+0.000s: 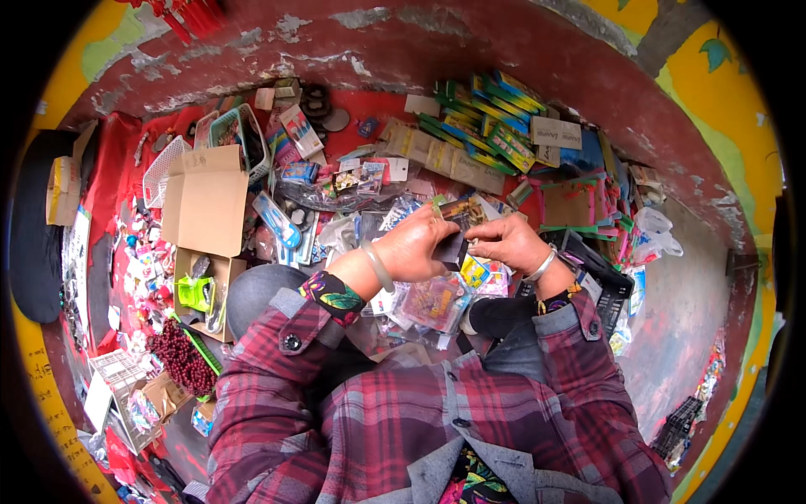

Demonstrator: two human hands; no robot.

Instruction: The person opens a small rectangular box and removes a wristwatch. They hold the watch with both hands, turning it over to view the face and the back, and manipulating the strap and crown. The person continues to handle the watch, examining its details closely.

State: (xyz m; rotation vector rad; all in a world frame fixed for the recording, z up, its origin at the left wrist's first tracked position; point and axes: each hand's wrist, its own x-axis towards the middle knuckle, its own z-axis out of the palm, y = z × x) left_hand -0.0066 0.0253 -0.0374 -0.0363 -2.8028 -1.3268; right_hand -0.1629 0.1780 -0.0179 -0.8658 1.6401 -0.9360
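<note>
My left hand (417, 245) is closed around a small, dark, flat packet (460, 213) with a yellowish picture on it, held over the pile in front of me. Thumb and fingertips of my right hand (514, 245) are pinched together at the packet's right edge. Something small and pale shows at those fingertips, too small to name. Just beneath the hands lie clear plastic packages, among them a reddish one (432, 304) and a yellow-and-blue one (475, 272).
At left, an open cardboard box (204, 202) holds a bright green item (196, 292); dark red beads (180, 357) lie nearer. Long cartons (449, 161) and yellow-green boxes (510, 144) are stacked at the back. A black crate (617, 290) stands right. A red wall (369, 55) curves behind.
</note>
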